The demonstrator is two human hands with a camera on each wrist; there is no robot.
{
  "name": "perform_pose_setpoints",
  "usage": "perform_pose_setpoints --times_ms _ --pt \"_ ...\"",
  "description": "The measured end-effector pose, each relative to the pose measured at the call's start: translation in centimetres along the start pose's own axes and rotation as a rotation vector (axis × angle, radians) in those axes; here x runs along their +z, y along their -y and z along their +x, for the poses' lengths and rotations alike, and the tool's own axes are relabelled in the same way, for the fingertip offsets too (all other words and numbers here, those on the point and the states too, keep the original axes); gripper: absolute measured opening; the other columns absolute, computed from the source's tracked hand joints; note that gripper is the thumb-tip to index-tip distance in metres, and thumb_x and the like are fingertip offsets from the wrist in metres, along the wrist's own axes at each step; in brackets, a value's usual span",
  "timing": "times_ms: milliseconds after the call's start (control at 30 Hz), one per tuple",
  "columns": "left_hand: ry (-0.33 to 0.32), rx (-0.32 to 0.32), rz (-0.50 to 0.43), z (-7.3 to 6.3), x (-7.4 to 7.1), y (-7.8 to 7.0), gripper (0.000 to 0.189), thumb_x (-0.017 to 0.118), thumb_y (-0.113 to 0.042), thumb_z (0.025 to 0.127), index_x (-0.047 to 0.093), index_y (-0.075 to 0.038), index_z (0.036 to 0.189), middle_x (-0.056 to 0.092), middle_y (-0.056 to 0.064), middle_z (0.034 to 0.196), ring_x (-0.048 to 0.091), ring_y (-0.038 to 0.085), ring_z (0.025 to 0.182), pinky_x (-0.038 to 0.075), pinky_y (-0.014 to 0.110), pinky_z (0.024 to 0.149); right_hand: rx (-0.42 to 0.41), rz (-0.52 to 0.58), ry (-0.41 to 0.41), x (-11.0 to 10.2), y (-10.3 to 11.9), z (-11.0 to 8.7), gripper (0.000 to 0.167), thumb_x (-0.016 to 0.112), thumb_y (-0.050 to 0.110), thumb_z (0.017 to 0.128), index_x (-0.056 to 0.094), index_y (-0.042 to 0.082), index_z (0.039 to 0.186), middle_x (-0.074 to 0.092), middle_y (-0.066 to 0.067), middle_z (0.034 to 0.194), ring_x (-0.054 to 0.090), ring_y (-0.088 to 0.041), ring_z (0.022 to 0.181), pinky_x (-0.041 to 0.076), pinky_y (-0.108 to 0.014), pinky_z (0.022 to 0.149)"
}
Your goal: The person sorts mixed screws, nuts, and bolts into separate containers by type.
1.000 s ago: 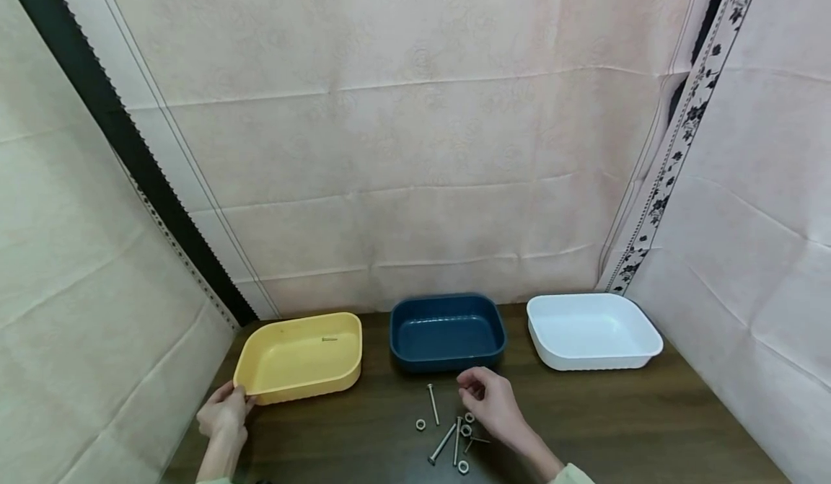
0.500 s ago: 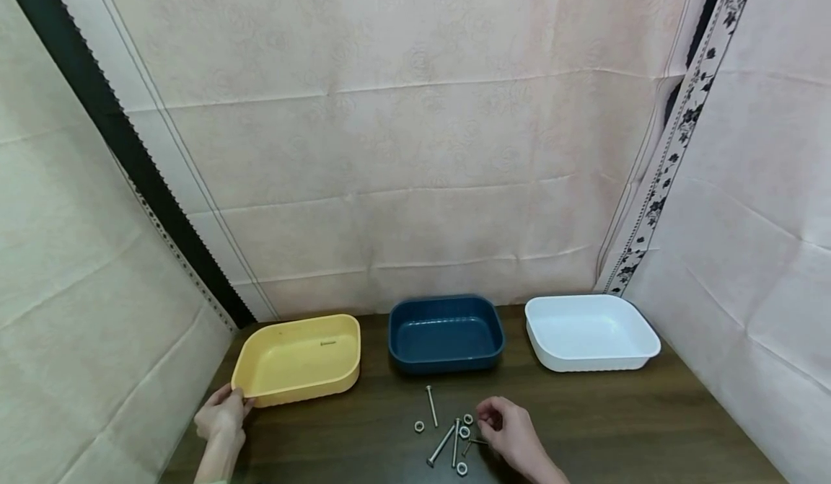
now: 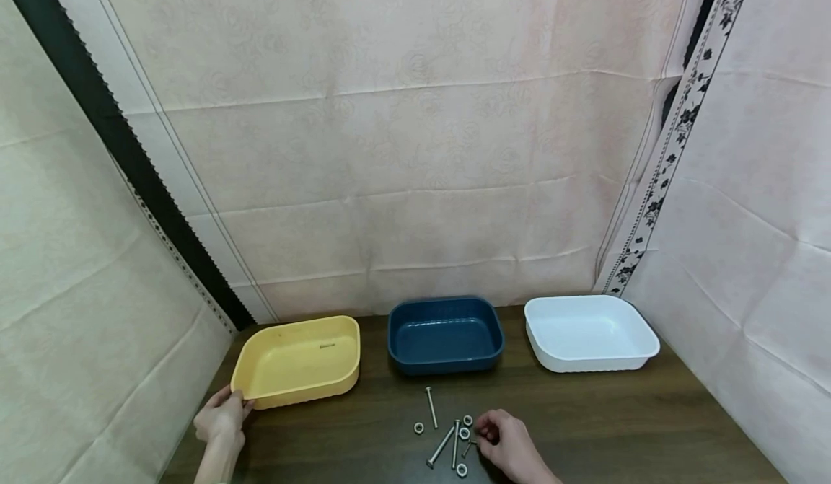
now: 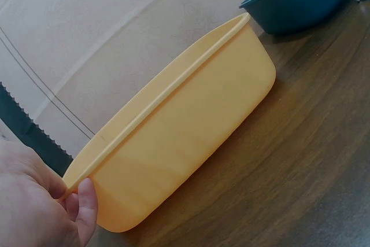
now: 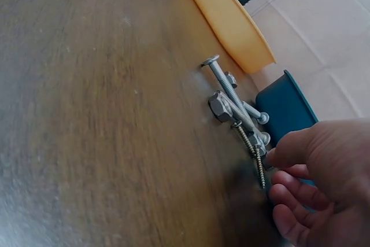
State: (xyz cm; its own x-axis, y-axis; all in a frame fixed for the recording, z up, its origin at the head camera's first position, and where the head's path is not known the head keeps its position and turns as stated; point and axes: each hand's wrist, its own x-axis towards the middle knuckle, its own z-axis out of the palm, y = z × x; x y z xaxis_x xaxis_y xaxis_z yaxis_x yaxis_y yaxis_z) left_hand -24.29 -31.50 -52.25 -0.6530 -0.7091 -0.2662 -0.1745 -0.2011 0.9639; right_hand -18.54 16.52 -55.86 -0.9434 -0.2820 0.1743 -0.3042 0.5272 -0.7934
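My left hand (image 3: 221, 419) pinches the near left corner of a yellow tray (image 4: 173, 125), thumb and fingers on its rim. One small screw (image 3: 327, 345) lies inside that tray. At the right side of a pile of hardware is my right hand (image 3: 509, 444), fingers loosely bent and fingertips right at two small brass-coloured screws (image 5: 260, 169). Beside them lie large bolts (image 5: 225, 82) and hex nuts (image 5: 220, 107). Another bolt (image 3: 431, 407) and a lone nut (image 3: 418, 428) are slightly apart to the left. The right index fingertip is partly hidden behind the thumb.
A dark blue tray (image 3: 446, 366) stands behind the hardware, with a white tray (image 3: 594, 363) to its right. All sit on a brown wooden table (image 3: 337, 441). Pale cloth hangs at the back (image 3: 415, 145) and along both sides.
My right hand has come down from in front of the blue tray to the right edge of the pile, beside the small screws. The left hand keeps its grip on the yellow tray.
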Motion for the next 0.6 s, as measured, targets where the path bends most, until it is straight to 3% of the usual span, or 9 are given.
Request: perform_pose_setpoints --times_ms 400,600 --pt "-0.002 0.011 -0.009 -0.21 -0.13 0.07 0.046 0.051 0.0 0.093 0.05 0.01 0.138 0.05 0.02 0.121 0.063 -0.001 0.058 0.058 0.019 0.066 -0.036 -0.039 0.015 0.66 -0.48 0.05 0.021 0.075 -0.005 0.076 0.068 0.007 0.091 0.056 0.002 0.086 0.053 -0.008 0.076 0.049 -0.026 0.064" --pt "-0.014 0.006 -0.01 -0.15 0.0 0.05 0.046 0.051 0.001 0.092 0.051 0.01 0.137 0.05 0.019 0.12 0.063 -0.001 0.058 0.058 0.019 0.065 -0.017 -0.123 0.048 0.61 -0.35 0.28 0.018 0.076 -0.004 0.079 0.069 0.009 0.09 0.053 0.004 0.083 0.051 -0.007 0.073 0.048 -0.027 0.061"
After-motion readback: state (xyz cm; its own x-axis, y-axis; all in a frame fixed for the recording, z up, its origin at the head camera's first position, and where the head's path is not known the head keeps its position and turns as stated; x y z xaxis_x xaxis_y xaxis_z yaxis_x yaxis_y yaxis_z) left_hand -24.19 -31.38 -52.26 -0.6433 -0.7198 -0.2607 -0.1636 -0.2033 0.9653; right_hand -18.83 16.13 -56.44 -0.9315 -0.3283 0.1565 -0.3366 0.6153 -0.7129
